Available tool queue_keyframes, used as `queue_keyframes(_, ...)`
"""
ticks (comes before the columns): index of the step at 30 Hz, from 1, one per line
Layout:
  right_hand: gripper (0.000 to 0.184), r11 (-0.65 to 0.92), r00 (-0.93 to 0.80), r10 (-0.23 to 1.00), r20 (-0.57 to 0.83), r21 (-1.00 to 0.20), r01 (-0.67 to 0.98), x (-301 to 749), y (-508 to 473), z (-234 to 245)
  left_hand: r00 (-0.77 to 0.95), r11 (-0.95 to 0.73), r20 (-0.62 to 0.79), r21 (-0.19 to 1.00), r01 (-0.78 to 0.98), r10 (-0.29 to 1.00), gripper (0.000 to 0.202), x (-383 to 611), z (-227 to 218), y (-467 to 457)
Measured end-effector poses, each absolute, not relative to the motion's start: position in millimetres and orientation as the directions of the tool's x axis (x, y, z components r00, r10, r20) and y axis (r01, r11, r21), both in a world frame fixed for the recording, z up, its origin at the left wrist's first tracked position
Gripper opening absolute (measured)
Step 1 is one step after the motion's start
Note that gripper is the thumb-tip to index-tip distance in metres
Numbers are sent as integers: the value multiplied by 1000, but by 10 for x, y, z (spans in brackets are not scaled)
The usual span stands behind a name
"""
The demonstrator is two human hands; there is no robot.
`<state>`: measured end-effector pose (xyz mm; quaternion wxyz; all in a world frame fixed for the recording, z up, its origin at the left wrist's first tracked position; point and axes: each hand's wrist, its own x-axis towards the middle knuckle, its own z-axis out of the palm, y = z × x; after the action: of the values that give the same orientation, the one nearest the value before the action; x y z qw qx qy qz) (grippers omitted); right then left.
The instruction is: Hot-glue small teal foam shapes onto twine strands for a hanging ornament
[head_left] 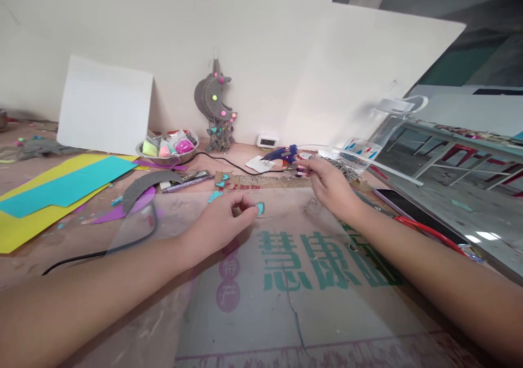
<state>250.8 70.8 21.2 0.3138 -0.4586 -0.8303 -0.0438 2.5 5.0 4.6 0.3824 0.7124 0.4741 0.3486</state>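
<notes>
In the frame's centre, the left hand pinches a teal piece, probably light and soft, best held by its edge. The right hand is at the glue gun; its grip I cannot tell.

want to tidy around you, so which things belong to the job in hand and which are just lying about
Seemingly in use:
- small turquoise piece, pinched in the left hand
- blue glue gun, near the right hand
- printed plastic sheet

Probably just lying about:
- white clock
- clear jug
</notes>
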Motion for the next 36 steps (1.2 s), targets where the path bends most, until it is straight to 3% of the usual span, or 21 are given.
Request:
queue_keyframes(3,40,620,-376,758,533,-408,671,2362,465,235,296,-214,93,887,410,951,23,21,53,48)
queue_keyframes(6,38,620,-422,776,468,-443,647,2211,240,205,284,-194,74,886,421,956,22,23,70,49)
queue_keyframes(10,34,638,-473,761,444,-377,671,2161,189,124,282,-224,103,870,439,954,22,31,87,56)
queue_keyframes(16,28,638,-532,734,423,-159,753,2229,236,12,290,-204,82,884,421,954,16,30,72,49)
queue_keyframes(25,25,681,-501,689,524,-230,696,2243,163,-9,288,-224,103,876,427,952,16,31,70,46)
queue_keyframes(27,25,717,-548,647,531,-177,674,2253,160,-9,279,-212,97,882,421,955,15,30,72,45)
queue_keyframes(32,31,841,-808,425,407,152,519,2214,151,21,272,-233,117,865,445,955,17,22,73,62)
queue_keyframes(36,30,881,-894,288,343,272,388,2144,138,60,283,-232,105,854,466,953,18,21,63,85)
